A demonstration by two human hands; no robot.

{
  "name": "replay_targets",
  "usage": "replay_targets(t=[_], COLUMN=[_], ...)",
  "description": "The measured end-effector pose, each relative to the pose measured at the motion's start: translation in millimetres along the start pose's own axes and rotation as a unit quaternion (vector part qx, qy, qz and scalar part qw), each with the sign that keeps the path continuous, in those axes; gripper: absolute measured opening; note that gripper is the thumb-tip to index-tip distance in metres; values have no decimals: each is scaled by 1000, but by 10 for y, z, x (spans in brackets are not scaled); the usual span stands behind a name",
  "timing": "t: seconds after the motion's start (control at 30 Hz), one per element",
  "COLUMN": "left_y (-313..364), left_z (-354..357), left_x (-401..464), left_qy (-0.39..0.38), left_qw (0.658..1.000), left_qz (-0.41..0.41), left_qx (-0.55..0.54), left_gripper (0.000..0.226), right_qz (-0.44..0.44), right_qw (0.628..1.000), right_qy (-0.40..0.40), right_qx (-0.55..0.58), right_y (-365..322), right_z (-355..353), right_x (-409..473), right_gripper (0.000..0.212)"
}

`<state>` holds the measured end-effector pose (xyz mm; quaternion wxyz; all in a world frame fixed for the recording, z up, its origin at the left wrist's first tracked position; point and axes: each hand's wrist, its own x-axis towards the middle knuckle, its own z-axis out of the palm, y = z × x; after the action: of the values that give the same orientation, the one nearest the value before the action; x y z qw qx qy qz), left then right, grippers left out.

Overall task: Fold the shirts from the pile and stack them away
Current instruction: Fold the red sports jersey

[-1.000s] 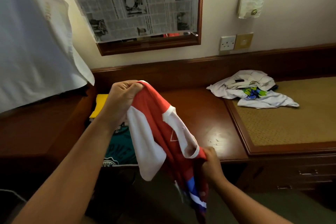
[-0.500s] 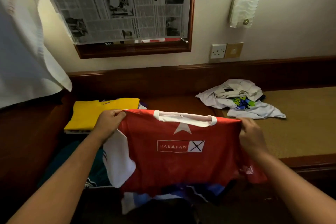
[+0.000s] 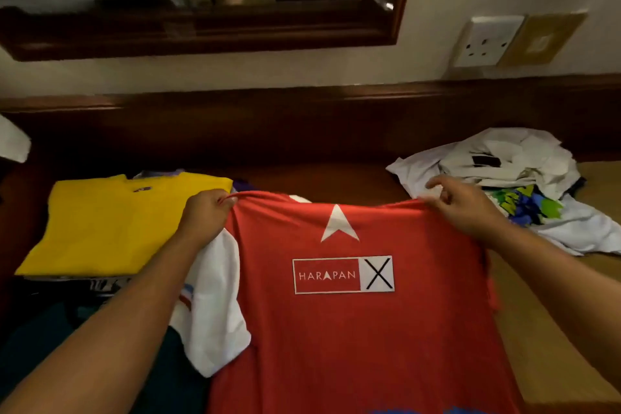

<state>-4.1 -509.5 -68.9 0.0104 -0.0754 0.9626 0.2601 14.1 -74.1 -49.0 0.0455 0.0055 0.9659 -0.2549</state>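
Observation:
A red shirt (image 3: 353,329) with white sleeves, a white arrow mark and a "HARAPAN X" print is stretched flat in front of me over the wooden desk. My left hand (image 3: 205,215) pinches its left shoulder, and my right hand (image 3: 463,208) pinches its right shoulder. To the left lies a folded yellow shirt (image 3: 111,225) on top of a stack of folded clothes. At the right sits a crumpled pile of white shirts (image 3: 517,178), one with a green and blue print.
A wooden desk (image 3: 336,175) runs along the wall, with a woven tan panel (image 3: 544,329) at the right. Above hang a wood-framed mirror (image 3: 201,33) covered in newspaper and a wall socket (image 3: 487,40). Dark teal cloth (image 3: 43,329) lies at the lower left.
The shirt went from bunched between my hands to spread wide by its shoulders, then lowered toward the desk. My head has tilted down and closer.

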Motion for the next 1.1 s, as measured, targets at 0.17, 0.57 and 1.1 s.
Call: replay_targets(t=[0.17, 0.57, 1.1], left_y=[-37, 283, -481], left_z=[261, 1025, 1229], left_x=[601, 20, -2027], left_qy=[-29, 133, -16], left_qw=[996, 983, 986], left_qz=[26, 86, 90], left_qx=[80, 93, 136], left_gripper=[26, 40, 49], right_qz=[-51, -27, 99], right_qw=[995, 986, 990], right_qy=[-24, 157, 76], right_qx=[-82, -39, -59], right_y=[377, 158, 419], right_z=[278, 1149, 1584], right_x=[612, 323, -1730], right_gripper=[13, 42, 33])
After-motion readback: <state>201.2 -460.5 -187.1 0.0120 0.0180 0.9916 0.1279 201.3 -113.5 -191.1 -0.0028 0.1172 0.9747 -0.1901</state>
